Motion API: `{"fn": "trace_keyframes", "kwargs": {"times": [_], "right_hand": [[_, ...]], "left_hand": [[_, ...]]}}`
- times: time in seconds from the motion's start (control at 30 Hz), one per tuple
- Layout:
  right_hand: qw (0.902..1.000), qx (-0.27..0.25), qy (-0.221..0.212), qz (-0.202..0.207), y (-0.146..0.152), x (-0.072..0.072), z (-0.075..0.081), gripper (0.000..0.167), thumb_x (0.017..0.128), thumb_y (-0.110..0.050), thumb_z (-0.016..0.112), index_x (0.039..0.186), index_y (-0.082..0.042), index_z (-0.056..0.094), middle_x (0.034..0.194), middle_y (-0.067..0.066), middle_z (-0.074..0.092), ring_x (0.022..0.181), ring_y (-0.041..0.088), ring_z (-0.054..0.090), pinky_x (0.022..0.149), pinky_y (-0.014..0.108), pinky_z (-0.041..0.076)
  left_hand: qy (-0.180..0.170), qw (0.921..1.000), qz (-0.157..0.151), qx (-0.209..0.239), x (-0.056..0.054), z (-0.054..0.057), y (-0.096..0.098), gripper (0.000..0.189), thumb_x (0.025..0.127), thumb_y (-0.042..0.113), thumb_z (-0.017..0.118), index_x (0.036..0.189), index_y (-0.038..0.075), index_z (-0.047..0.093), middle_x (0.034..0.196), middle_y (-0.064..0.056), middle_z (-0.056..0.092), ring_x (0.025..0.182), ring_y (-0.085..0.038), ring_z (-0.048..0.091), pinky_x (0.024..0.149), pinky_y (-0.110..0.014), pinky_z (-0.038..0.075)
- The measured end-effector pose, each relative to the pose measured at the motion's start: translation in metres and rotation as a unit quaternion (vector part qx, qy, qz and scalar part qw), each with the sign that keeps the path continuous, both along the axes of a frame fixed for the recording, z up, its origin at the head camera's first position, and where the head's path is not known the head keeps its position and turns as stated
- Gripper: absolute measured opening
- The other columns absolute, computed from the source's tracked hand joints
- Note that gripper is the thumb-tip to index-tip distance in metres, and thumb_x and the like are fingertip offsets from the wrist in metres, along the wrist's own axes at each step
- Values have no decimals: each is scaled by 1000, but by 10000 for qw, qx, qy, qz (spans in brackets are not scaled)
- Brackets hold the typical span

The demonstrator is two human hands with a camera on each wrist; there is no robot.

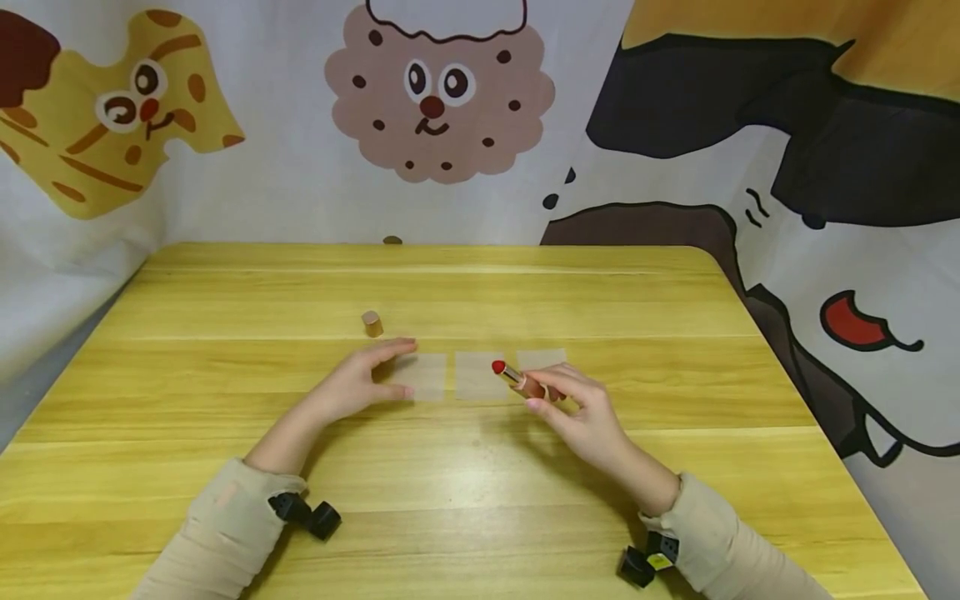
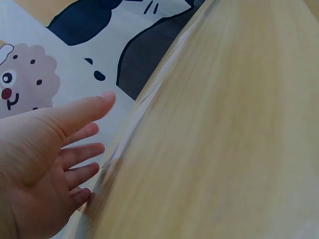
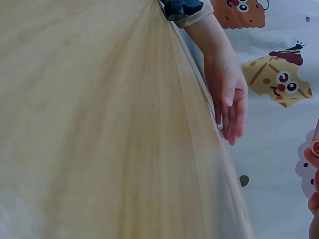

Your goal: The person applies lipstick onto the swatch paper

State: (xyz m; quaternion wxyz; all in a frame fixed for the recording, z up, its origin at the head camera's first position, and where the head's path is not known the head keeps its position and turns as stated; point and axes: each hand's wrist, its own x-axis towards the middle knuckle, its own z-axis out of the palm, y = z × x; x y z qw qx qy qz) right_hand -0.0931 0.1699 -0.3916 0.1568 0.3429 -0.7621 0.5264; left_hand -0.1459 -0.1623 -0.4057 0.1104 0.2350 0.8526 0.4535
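My right hand (image 1: 588, 412) pinches an uncapped lipstick (image 1: 529, 386) above the table, its red tip pointing up and to the left. At the right wrist view's edge, only a bit of the lipstick (image 3: 316, 148) and some fingers show. The left hand (image 1: 352, 387) reaches over the edge of the left pale square sheet (image 1: 426, 377), thumb and fingers apart, holding nothing. Its spread fingers also appear in the left wrist view (image 2: 45, 159). Beside that sheet lie a middle sheet (image 1: 476, 377) and a right sheet (image 1: 538, 358), partly behind the right hand.
A small gold-coloured cap (image 1: 372, 324) stands on the wooden table (image 1: 465, 500), just beyond the left hand. Behind the table's far edge hangs a white cloth (image 1: 277, 167) printed with cartoon food and an animal. Black wrist cameras (image 1: 324, 521) sit on both sleeves.
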Motion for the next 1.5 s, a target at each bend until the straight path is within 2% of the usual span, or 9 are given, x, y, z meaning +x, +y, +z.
{"fn": "trace_keyframes", "kwargs": {"times": [0.27, 0.5, 0.73, 0.97, 1.07, 1.2, 1.37, 1.5], "right_hand": [[10000, 59, -44, -60, -4, 3, 1, 32, 77, 10, 73, 107, 1, 70, 93, 6, 68, 75, 16, 51, 62, 30, 41], [9999, 81, -60, -68, -4, 5, -3, 34, 76, 11, 73, 108, 0, 70, 93, 5, 67, 76, 16, 51, 63, 30, 41], [9999, 45, -39, -92, -4, 2, -4, 36, 75, 14, 73, 108, -1, 70, 92, 4, 67, 75, 16, 49, 62, 32, 40], [9996, -87, 248, -53, -9, -6, -1, 23, 87, -3, 69, 110, -1, 70, 98, 6, 68, 77, 18, 50, 62, 31, 40], [9995, -63, 275, -160, -11, -8, 0, 22, 88, -5, 69, 110, -1, 70, 97, 6, 69, 78, 17, 52, 64, 29, 43], [9991, -72, 272, -323, -15, -13, 1, 25, 84, 2, 71, 109, 2, 69, 94, 6, 68, 79, 16, 54, 68, 28, 46], [9982, -247, 360, -407, -23, -19, 1, 30, 76, 16, 69, 105, 9, 68, 84, 9, 65, 74, 16, 50, 64, 29, 43], [9974, -366, 414, -459, -33, -18, 11, 30, 72, 22, 66, 100, 12, 67, 79, 13, 62, 71, 15, 46, 61, 28, 40]], "left_hand": [[162, 9990, -298, -274, 0, -6, -4, 68, 84, 22, 76, 141, 1, 45, 152, -15, 31, 139, -36, 25, 110, -53, 19], [250, 9977, -438, -445, -1, -13, -5, 70, 86, 24, 74, 143, 1, 41, 154, -12, 27, 141, -34, 18, 111, -54, 15], [418, 9969, -487, -459, -1, -14, -3, 68, 88, 21, 72, 143, -2, 40, 154, -12, 27, 142, -33, 16, 111, -54, 15], [514, 9960, -488, -550, -1, -16, -4, 66, 89, 17, 70, 144, -2, 38, 154, -12, 26, 142, -32, 16, 111, -53, 16], [536, 9957, -479, -584, 0, -15, -4, 66, 89, 17, 70, 144, -2, 38, 154, -11, 26, 142, -32, 15, 111, -53, 16], [544, 9956, -444, -615, 0, -15, -3, 66, 89, 18, 70, 144, -1, 39, 154, -11, 27, 142, -32, 15, 111, -54, 16], [552, 9956, -420, -637, 0, -16, -4, 66, 89, 19, 70, 144, -1, 39, 154, -11, 27, 142, -32, 15, 110, -55, 16], [559, 9955, -425, -632, -1, -17, -4, 66, 89, 20, 71, 144, -1, 40, 154, -11, 27, 142, -32, 16, 110, -55, 16]]}}
